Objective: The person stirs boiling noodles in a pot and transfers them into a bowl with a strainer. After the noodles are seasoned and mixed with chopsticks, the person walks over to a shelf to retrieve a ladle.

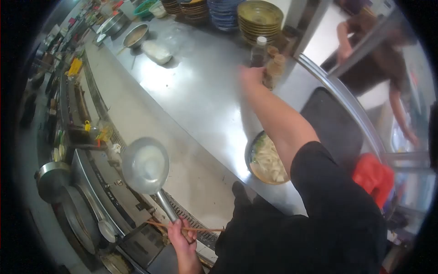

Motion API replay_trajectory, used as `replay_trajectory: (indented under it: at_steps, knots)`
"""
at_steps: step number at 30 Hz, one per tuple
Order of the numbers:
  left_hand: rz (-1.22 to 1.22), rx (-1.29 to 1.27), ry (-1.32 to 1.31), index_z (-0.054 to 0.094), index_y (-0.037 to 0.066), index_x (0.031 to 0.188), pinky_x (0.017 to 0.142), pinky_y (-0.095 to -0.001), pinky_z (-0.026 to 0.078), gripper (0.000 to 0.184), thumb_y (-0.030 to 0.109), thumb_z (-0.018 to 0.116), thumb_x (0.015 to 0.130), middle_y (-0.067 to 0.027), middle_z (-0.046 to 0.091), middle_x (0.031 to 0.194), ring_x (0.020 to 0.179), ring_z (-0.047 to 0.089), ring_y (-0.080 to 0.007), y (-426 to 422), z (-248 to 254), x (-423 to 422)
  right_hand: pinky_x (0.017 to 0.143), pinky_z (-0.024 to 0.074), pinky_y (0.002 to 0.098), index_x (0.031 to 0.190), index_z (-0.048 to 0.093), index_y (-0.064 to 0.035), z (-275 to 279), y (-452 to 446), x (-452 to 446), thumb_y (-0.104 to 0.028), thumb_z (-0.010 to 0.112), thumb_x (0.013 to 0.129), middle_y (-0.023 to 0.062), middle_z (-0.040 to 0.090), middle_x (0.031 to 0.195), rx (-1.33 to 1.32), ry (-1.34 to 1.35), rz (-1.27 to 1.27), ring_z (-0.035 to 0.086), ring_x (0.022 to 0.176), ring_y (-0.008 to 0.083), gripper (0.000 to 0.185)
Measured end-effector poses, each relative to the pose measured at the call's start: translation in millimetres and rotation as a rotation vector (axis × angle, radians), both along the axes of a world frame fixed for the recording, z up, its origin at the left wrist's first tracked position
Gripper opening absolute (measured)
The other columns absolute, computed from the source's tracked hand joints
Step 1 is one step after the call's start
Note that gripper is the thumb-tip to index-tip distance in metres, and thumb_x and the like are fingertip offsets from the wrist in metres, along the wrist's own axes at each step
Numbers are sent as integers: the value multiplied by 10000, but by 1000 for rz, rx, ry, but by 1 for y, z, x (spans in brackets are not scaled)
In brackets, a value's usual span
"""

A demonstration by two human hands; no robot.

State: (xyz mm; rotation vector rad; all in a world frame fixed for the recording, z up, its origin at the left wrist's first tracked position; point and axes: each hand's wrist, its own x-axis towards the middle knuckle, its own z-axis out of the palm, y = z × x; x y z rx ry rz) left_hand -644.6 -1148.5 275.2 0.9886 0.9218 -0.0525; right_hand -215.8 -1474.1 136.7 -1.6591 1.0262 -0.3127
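My left hand (pixel 182 234) is closed around the handle of a metal pan (pixel 146 165). A pair of thin wooden chopsticks (pixel 205 229) crosses the same hand. The pan hangs over the floor gap between counter and stove, with a whitish patch inside. Stretched across the steel counter, my right hand (pixel 253 78) is blurred beside a white-capped bottle (pixel 258 51) and brown-topped jars (pixel 274 68); whether it grips one I cannot make out. Under my right forearm, a bowl (pixel 269 160) holds pale sliced food and some green pieces.
Stacked bowls (pixel 260 19) line the back of the steel counter (pixel 196 91). A white plastic bag (pixel 157 51) and a metal bowl (pixel 136 35) lie farther left. Stove and pots (pixel 52 180) are at left. Beyond the glass at right, a person (pixel 372 64) is visible. A red cloth or bag (pixel 373 178) hangs nearby.
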Motion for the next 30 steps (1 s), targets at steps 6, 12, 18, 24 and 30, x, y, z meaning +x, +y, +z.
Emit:
replay_trajectory:
  at_steps: [6,12,18,24,30]
  knots:
    - [115,-22,54,501,53,959,312,-256,344,149,190,520,902,-49,515,644,395,446,-126,13,-19,-19,1016,367,379,1379,230,13,-19,-29,42,-186,782,682,246,411,1348,-26,-214,-194,452,1213,341,912]
    - [93,-7,79,506,50,956,319,-241,338,155,195,522,907,-46,523,651,406,453,-115,20,-25,-4,904,446,377,1203,475,-9,0,-11,-2,-226,802,663,173,605,1083,-181,-378,220,588,998,291,667]
    - [10,-70,-18,482,32,1014,327,-251,362,189,183,520,906,-57,504,670,413,463,-123,30,-25,20,894,465,326,1246,470,-30,117,-57,-159,-182,809,637,126,569,1169,-309,-531,681,578,1033,222,714]
    - [-220,-171,-169,468,37,1023,332,-244,377,205,173,545,891,-54,505,693,412,459,-112,37,-22,28,820,460,382,1053,526,-74,187,-119,-255,-216,732,656,125,589,954,-1416,372,1557,598,917,285,469]
    - [-285,-193,-186,479,40,1008,327,-238,371,192,175,546,888,-45,512,673,405,443,-100,25,-15,21,722,461,346,926,564,-79,156,-109,-278,-246,616,775,78,622,836,-1705,477,1571,629,832,242,231]
